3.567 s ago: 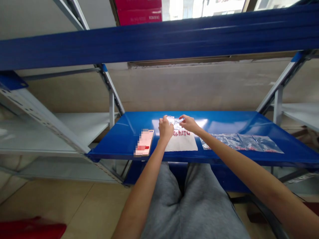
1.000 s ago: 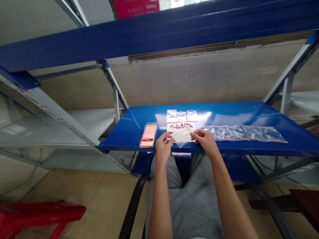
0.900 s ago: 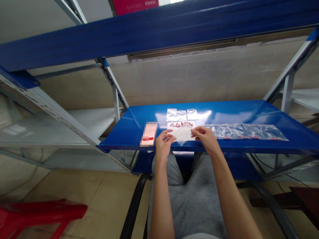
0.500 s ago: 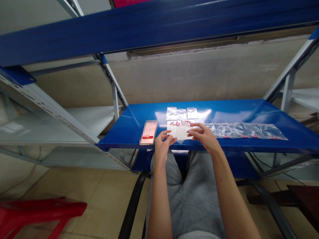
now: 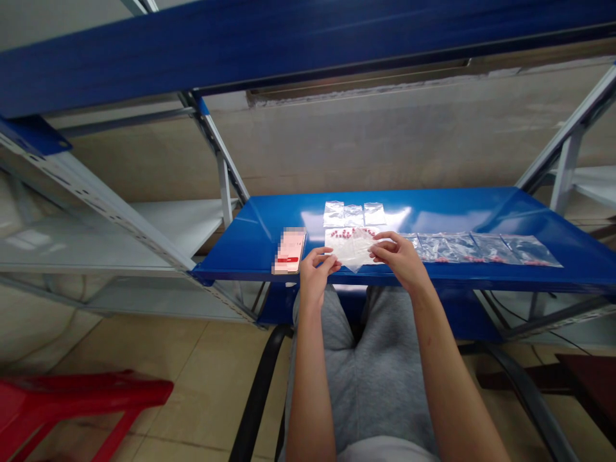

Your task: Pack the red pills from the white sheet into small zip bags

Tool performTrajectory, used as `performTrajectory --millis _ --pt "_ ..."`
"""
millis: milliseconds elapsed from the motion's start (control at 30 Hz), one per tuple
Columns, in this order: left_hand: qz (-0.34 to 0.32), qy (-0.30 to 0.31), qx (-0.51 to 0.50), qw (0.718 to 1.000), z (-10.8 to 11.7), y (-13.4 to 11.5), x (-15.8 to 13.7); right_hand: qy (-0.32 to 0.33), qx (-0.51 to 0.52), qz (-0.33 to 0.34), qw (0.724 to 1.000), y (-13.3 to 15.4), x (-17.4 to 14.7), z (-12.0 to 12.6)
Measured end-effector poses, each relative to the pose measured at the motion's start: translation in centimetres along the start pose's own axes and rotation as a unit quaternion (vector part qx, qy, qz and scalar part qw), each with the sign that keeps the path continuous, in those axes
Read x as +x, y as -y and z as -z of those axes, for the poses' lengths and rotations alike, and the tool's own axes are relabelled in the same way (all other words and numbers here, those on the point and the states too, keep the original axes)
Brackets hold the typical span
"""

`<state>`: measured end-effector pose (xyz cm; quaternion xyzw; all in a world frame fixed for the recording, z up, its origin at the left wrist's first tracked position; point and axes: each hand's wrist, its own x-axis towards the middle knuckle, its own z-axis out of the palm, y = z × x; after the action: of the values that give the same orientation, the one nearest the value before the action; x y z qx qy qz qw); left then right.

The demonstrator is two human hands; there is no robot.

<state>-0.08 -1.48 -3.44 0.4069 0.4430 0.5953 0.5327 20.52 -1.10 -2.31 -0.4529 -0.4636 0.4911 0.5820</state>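
A small clear plastic bag (image 5: pixel 357 253) is held between my two hands, one lower corner pointing down toward the table's front edge. My left hand (image 5: pixel 318 269) pinches its left side with thumb and fingers. On the other side, my right hand (image 5: pixel 391 250) grips it with bent fingers. Beneath and behind the bag lies a white sheet (image 5: pixel 337 245), partly covered by it. Small red beads (image 5: pixel 342 233) are scattered along the sheet's far part. Whether the bag holds anything is hard to tell.
Several clear bags with red pieces (image 5: pixel 481 249) lie in a row to the right on the blue table (image 5: pixel 433 212). Flat clear bags (image 5: pixel 353 215) lie behind the sheet. A phone (image 5: pixel 289 252) rests at left. A blue shelf beam (image 5: pixel 308 51) crosses above; a red stool (image 5: pixel 86 401) stands lower left.
My right fingers have drawn closer together on the bag's edge, and the bag is turned slightly. The whole view has shifted a little.
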Motion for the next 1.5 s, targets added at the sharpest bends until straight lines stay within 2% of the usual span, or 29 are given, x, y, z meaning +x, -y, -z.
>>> performTrajectory --millis 233,567,667,733,767,800,867,933,1033,1300,1500 --pt "-0.004 -0.009 0.021 1.0 0.6 -0.2 0.1 0.018 -0.024 -0.002 1.0 0.3 0.0 -0.7" --pt "-0.014 -0.009 0.019 1.0 0.6 0.0 0.2 -0.006 -0.038 0.001 0.999 0.0 0.1 -1.3" --pt "-0.079 -0.075 0.092 0.99 0.5 -0.5 0.2 -0.005 -0.041 -0.001 0.999 -0.2 0.2 -1.3" --pt "-0.164 -0.137 0.169 0.962 0.2 -1.2 0.1 -0.002 -0.041 -0.007 0.999 -0.2 0.2 -1.2" --pt "-0.205 -0.143 0.207 0.946 0.0 -1.7 0.2 0.0 -0.039 -0.012 0.999 -0.2 0.2 -1.2" --pt "-0.239 -0.125 0.244 0.932 -0.4 -2.1 0.2 0.005 -0.036 -0.017 0.999 -0.2 0.2 -1.2" --pt "-0.274 -0.037 0.317 0.907 -1.4 -2.8 0.5 0.017 -0.029 -0.022 0.999 -0.3 0.3 -1.3" --pt "-0.276 0.046 0.386 0.879 -2.5 -3.0 0.9 0.027 -0.027 -0.019 0.999 -0.3 0.3 -1.3" --pt "-0.259 0.1 0.441 0.854 -3.9 -2.3 1.5 0.03 -0.036 -0.013 0.999 -0.5 0.3 -1.4" --pt "-0.242 0.105 0.456 0.85 -4.0 -0.7 1.4 0.034 -0.049 -0.019 0.998 -0.7 0.5 -1.2" --pt "-0.241 0.053 0.457 0.854 -4.8 -0.2 1.8 0.046 -0.027 -0.015 0.998 -0.6 0.4 -1.4"
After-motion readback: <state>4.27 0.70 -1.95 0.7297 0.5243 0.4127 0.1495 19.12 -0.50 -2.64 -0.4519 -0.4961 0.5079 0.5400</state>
